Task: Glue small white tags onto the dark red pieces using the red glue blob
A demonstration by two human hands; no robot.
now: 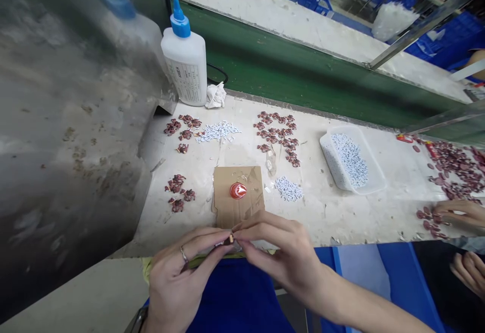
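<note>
Between the fingertips of both hands, just past the front edge of the table, is a small dark brown piece (228,240) with a light orange bit on it. My left hand (182,270), with a ring on one finger, pinches it between thumb and forefinger. From the other side my right hand (278,244) presses its closed thumb and fingertips against the same piece. Fingers cover most of it. Directly beyond the hands lies a cardboard piece (225,210), and on it sits a red and white glossy blob in a small round cap (238,190).
Brown pieces (280,133) lie in groups, beside small white bits (288,189) in piles. A clear plastic tub (373,174) holds more bits. A glue bottle (185,65) stands by the metal wall (76,121) on my left. A co-worker's hand (460,211) works at right.
</note>
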